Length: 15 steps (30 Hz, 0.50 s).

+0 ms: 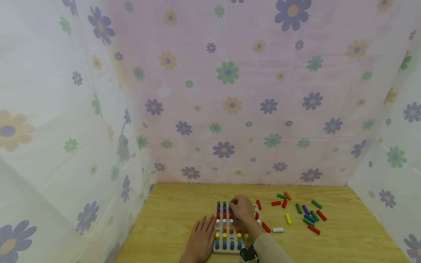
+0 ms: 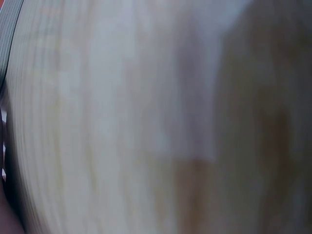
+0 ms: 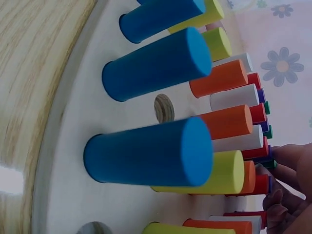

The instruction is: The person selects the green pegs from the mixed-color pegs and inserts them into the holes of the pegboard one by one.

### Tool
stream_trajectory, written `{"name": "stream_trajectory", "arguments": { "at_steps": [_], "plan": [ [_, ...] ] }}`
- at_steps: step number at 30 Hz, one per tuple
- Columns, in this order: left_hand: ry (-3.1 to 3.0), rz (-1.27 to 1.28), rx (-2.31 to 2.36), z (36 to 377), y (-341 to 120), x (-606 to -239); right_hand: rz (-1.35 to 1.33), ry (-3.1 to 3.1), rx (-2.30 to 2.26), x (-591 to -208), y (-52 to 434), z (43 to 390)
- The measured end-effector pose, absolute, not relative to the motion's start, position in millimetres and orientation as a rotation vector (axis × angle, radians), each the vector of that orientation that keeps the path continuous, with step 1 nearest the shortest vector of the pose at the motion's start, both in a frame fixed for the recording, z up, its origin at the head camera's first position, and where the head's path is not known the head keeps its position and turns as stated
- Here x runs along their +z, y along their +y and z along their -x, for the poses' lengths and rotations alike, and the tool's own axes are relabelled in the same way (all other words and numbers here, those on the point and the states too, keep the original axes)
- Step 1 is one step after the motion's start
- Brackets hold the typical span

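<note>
A pale pegboard (image 1: 227, 252) stands near the table's front, with coloured pegs upright in rows: blue at the front, then yellow, orange, white, red, purple and green at the back. My left hand (image 1: 201, 237) lies along the board's left edge, fingers straight. Over the back rows reaches my right hand (image 1: 243, 210), thumb and finger pinching a green peg (image 3: 266, 164) at the back row. Blue pegs (image 3: 151, 153) loom close in the right wrist view, beside a bare hole (image 3: 164, 108). The left wrist view is only a blur of the tabletop.
Loose pegs lie scattered right of the board, among them a yellow peg (image 1: 288, 218), a white peg (image 1: 277, 230), a purple peg (image 1: 306, 209) and several red and green ones. Flowered cloth (image 1: 246, 91) walls the wooden table (image 1: 177, 204) at the back and sides.
</note>
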State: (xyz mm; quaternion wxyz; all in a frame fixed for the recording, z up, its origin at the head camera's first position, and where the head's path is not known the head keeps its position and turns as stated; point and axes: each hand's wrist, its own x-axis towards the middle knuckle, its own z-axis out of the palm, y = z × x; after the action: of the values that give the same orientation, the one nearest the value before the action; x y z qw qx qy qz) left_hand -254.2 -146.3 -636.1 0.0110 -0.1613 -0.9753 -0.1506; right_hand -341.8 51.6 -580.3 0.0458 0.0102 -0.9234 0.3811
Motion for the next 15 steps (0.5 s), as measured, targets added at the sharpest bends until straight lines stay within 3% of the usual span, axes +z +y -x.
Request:
{"name": "stream_trajectory", "arguments": {
  "at_steps": [15],
  "plan": [
    [-3.061,0.492,-0.455,256.6,-147.9,-642.6,-0.013,-2.835,1.174,-574.2,50.7,341.2]
  ]
}}
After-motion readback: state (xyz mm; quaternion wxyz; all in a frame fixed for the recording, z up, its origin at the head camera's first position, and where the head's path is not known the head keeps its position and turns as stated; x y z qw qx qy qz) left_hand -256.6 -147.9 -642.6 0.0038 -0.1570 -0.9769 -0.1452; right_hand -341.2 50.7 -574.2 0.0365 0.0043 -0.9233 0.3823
